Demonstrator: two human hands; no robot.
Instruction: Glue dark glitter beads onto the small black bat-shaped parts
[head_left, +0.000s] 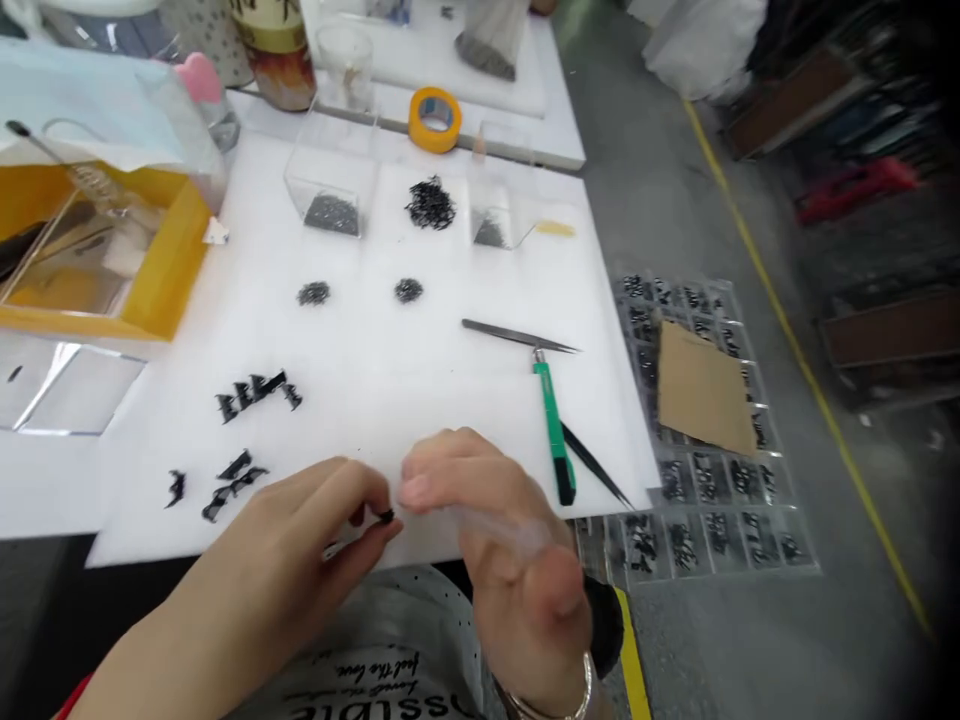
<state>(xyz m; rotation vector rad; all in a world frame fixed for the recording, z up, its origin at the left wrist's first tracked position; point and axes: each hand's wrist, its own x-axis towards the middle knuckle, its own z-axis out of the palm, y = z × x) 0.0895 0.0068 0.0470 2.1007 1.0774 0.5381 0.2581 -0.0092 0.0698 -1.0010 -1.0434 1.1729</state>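
Note:
My left hand (300, 545) is at the table's front edge, its thumb and fingers pinched on a small black part (386, 516). Just to its right, my right hand (495, 530) has its fingers bent and its thumb apart; a translucent blurred thing shows across its palm, too unclear to name. Black clips (255, 392) lie in a row on the white sheet, with more black pieces (234, 485) nearer my left forearm. Beyond my right hand are a green cutter (553, 425), grey tweezers (517, 335) and black tweezers (596, 465).
Small piles of dark parts (431, 203) and clear boxes (332, 205) stand farther back, near orange tape (435, 120). A yellow box (169, 270) is at the left. Compartment trays (720, 545) with cardboard (705, 388) on top are right of the table.

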